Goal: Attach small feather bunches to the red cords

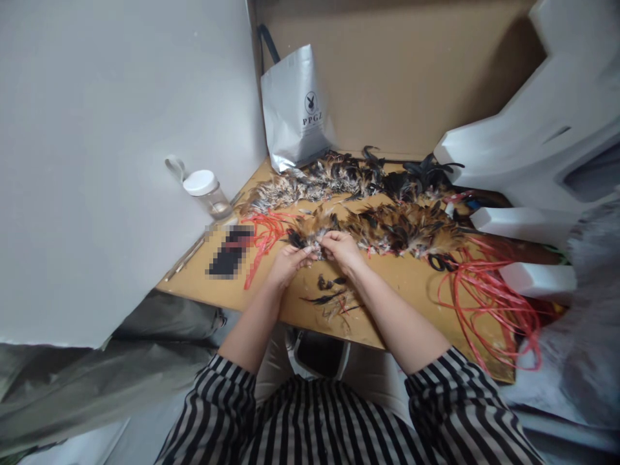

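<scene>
Both of my hands meet near the middle of the wooden table, closed on a small bundle of brown feathers [314,226]. My left hand [289,263] pinches the pale quill end from the left. From the right, my right hand [341,250] pinches the same end with thumb and forefinger. Just beyond and to the right lies a row of brown and black feather bunches [407,227]. Behind it runs a second row of darker, speckled bunches [320,177]. Loose feathers [334,300] lie on the table below my hands.
Red plastic strips [265,234] lie left of my hands, and a larger tangle of red strips [489,297] hangs over the right edge. Black-handled scissors [442,261] rest beside it. A lidded jar [208,194], a silver bag [293,110] and white foam pieces [537,281] surround the table [402,310].
</scene>
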A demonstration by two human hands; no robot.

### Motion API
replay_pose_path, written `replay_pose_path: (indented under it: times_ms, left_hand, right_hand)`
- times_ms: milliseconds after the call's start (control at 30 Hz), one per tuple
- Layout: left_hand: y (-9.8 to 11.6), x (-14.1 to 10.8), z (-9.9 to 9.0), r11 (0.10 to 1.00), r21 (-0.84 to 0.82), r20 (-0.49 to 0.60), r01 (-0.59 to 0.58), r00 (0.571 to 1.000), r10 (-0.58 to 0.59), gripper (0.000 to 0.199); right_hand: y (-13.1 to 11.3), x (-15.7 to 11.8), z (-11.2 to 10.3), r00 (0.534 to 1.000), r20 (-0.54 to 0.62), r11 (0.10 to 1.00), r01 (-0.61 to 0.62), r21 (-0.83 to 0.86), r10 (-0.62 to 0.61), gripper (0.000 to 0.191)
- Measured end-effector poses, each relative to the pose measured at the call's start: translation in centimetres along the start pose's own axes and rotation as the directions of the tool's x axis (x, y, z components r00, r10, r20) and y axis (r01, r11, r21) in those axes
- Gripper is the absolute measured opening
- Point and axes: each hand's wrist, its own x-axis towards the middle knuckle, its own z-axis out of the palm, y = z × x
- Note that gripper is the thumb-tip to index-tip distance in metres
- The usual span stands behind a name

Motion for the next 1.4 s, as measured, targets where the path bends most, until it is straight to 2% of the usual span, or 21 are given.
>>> replay_pose_path:
  times_ms: [100,167,267,400,500,633,833,933,1067,1200,1400]
  left_hand:
    - [0.0,0.1,0.1,1.000,0.007,0.008,-0.005,1.000,0.005,0.026]
    - [-0.1,0.1,0.0,1.000,-0.009,0.008,-0.008,1.000,0.008,0.023]
    - [-0.1,0.2,-0.4,0.998,-0.069,0.025,-0.003,1.000,0.005,0.019]
    - [0.1,0.0,-0.8,0.981,-0.181,0.086,0.062,0.995,-0.047,0.013]
    - [0.2,-0.1,-0.9,0.961,-0.248,0.114,0.120,0.989,-0.094,0.010]
    - [0.2,-0.2,-1.0,0.941,-0.304,0.141,0.147,0.984,-0.108,0.008]
    - [0.1,-0.2,-0.9,0.943,-0.279,0.176,0.179,0.975,-0.132,0.009]
    - [0.1,-0.1,-0.8,0.967,-0.224,0.153,0.124,0.984,-0.091,0.014]
    - [0.1,0.1,-0.6,0.994,-0.111,0.048,0.021,0.999,-0.016,0.019]
    - [-0.1,0.3,-0.3,1.000,-0.008,-0.023,-0.019,1.000,0.019,0.024]
    - [-0.5,0.5,-0.3,1.000,0.019,0.008,-0.019,1.000,0.019,0.025]
  right_hand:
    - [0.3,0.0,0.3,1.000,-0.025,1.000,-0.002,-0.013,0.001,0.032]
    - [0.3,-0.1,0.4,1.000,0.006,1.000,-0.013,0.012,0.013,0.031]
    - [-0.1,-0.2,0.1,0.987,0.144,0.990,-0.086,0.116,0.069,0.031]
    - [-0.6,-0.2,-0.8,0.932,0.346,0.954,-0.196,0.227,0.109,0.027]
    - [-0.5,-0.1,-1.2,0.899,0.427,0.943,-0.220,0.251,0.096,0.023]
    - [-0.2,-0.1,-1.1,0.879,0.472,0.939,-0.219,0.265,0.072,0.021]
    - [-0.3,-0.3,-0.5,0.914,0.405,0.948,-0.161,0.275,0.038,0.026]
    - [-0.5,-0.2,-0.4,0.946,0.323,0.965,-0.103,0.242,0.020,0.031]
    - [-0.5,0.0,-0.6,0.980,0.201,0.980,-0.046,0.193,0.006,0.032]
    - [-0.3,0.1,-0.4,0.993,0.120,0.993,0.006,0.115,-0.020,0.032]
    - [0.2,-0.1,0.2,0.993,0.096,0.996,0.068,-0.050,-0.063,0.031]
